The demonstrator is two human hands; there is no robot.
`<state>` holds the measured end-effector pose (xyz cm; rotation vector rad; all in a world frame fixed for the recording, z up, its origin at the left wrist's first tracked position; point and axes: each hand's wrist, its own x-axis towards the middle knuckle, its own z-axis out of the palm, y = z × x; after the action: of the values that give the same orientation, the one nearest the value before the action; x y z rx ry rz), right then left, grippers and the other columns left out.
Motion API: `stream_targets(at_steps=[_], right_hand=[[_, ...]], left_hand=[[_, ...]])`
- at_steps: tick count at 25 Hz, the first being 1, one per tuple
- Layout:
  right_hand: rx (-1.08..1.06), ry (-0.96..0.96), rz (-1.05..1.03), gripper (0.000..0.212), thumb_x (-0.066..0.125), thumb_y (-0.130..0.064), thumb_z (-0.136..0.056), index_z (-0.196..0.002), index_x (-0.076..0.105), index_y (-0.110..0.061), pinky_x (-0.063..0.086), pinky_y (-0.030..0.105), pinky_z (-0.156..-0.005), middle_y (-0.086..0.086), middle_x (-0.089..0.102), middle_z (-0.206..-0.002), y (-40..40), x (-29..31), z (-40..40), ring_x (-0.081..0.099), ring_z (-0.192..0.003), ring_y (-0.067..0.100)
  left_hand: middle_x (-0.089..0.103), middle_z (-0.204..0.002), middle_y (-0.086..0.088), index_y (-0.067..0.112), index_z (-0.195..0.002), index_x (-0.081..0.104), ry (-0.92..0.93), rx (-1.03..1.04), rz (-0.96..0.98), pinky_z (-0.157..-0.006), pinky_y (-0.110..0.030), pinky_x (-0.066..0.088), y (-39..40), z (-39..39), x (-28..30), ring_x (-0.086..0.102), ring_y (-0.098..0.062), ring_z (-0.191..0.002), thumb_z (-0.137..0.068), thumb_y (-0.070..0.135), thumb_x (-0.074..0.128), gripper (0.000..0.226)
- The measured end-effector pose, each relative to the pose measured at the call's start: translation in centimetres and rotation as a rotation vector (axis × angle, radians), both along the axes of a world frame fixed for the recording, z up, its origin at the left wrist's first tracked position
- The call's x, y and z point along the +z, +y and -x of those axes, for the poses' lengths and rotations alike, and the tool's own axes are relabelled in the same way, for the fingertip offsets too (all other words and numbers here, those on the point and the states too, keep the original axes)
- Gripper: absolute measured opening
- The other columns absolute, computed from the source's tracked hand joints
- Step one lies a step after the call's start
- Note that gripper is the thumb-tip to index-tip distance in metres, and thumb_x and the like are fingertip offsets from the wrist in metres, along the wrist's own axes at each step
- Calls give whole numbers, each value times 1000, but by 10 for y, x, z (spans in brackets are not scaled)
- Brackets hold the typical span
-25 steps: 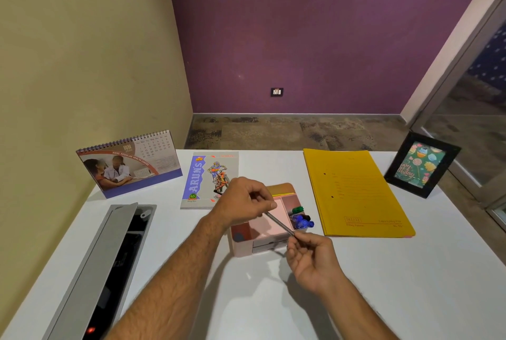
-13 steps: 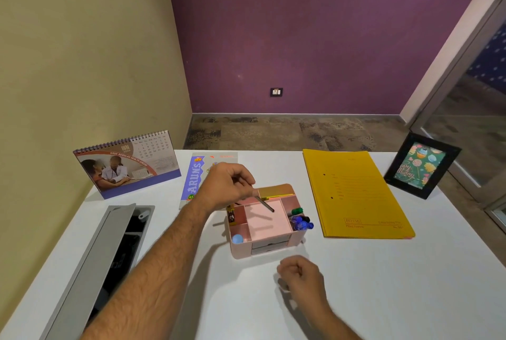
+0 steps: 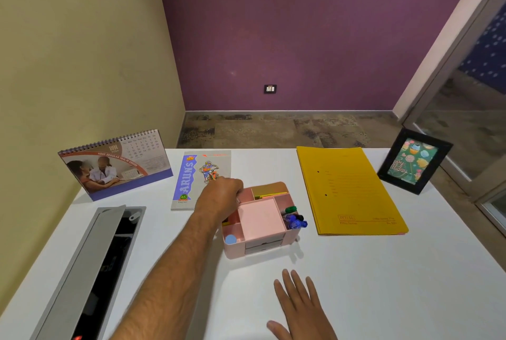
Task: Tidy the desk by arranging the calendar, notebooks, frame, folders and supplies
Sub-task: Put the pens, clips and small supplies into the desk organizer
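A pink desk organizer [image 3: 262, 250] sits mid-desk, holding blue and green markers [image 3: 294, 219] on its right side, yellow paper [image 3: 269, 191] at the back and a small blue round item [image 3: 230, 239] at front left. My left hand [image 3: 221, 194] is over its rear left compartment with the fingers curled down into it; whatever they hold is hidden. My right hand [image 3: 299, 304] lies flat and open on the desk in front of the organizer. The calendar [image 3: 115, 164] stands at back left, with the notebook [image 3: 191, 178] beside it. The yellow folder [image 3: 347, 189] and the black frame [image 3: 413, 160] are at back right.
An open grey cable tray [image 3: 90, 271] with a raised lid runs along the left part of the white desk [image 3: 397, 285]. The desk's far edge drops to the floor below a purple wall. A glass door is on the right.
My left hand took the pen from my right hand and carried it down to the organizer's left rear compartment. My right hand drew back toward me and spread flat on the desk.
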<state>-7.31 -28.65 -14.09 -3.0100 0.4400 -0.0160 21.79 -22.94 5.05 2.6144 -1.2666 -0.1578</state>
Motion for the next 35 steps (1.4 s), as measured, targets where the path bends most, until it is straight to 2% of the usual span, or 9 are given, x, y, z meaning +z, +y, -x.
stream_targets(at_steps=[11,14,16,18,21,24,27,32,35], right_hand=[[17,-35,-6,90,37,-78,-84,-152,13,-25,12,51,-112,5,12,-160,-2,-3,-1,4,-149,25],[10,-9,-78,79,37,-75,-86,-148,35,-26,13,47,-112,5,33,-155,-1,3,1,22,-143,24],[-75,-213,-232,57,43,-65,-88,-132,53,-31,17,34,-113,-6,50,-145,0,4,4,37,-136,14],[-407,-525,-603,30,56,-53,-85,-113,60,-41,33,19,-105,-17,62,-127,1,23,-2,52,-122,8],[-827,-737,-1029,17,54,-40,-93,-108,61,-35,43,20,-91,-1,64,-116,-21,58,-29,58,-112,21],[-933,-749,-1350,46,33,-44,-102,-140,45,-20,28,37,-113,2,46,-144,-51,85,-58,40,-137,23],[-926,-697,-1549,52,27,-47,-101,-145,39,-23,21,41,-119,2,40,-150,-62,97,-80,30,-143,21],[-955,-759,-1797,36,42,-28,-102,-133,55,-16,50,31,-89,6,67,-117,-60,98,-90,61,-108,18],[-940,-783,-1815,35,41,-22,-102,-133,55,-15,58,26,-80,9,66,-121,-59,91,-90,61,-114,24]], left_hand=[[63,-114,-11,23,-127,61,40,-62,-68,-83,-36,53,2,8,-20,60,-28,-104,-90,16,61,37],[66,-119,-6,18,-126,62,110,19,279,-90,-36,49,15,13,-23,56,-24,-111,-91,14,60,35],[67,-109,-2,19,-118,64,139,210,631,-83,-35,52,26,20,-31,59,-21,-99,-88,13,66,30],[65,-97,1,23,-109,62,261,474,933,-74,-29,51,37,31,-41,59,-18,-89,-84,16,72,27],[65,-104,0,24,-108,60,590,767,1124,-78,-25,48,49,51,-53,59,-18,-100,-89,25,69,21],[62,-121,1,23,-120,58,862,779,1020,-85,-22,46,51,71,-78,56,-16,-114,-94,37,60,30],[61,-128,9,38,-129,54,1025,721,920,-102,-35,46,46,85,-92,56,-12,-119,-88,58,54,46],[47,-133,17,36,-146,35,1003,695,816,-100,-25,31,38,94,-80,43,-7,-122,-103,41,36,44],[48,-131,12,38,-148,31,967,733,784,-99,-28,34,37,95,-81,44,-10,-117,-104,35,34,44]])
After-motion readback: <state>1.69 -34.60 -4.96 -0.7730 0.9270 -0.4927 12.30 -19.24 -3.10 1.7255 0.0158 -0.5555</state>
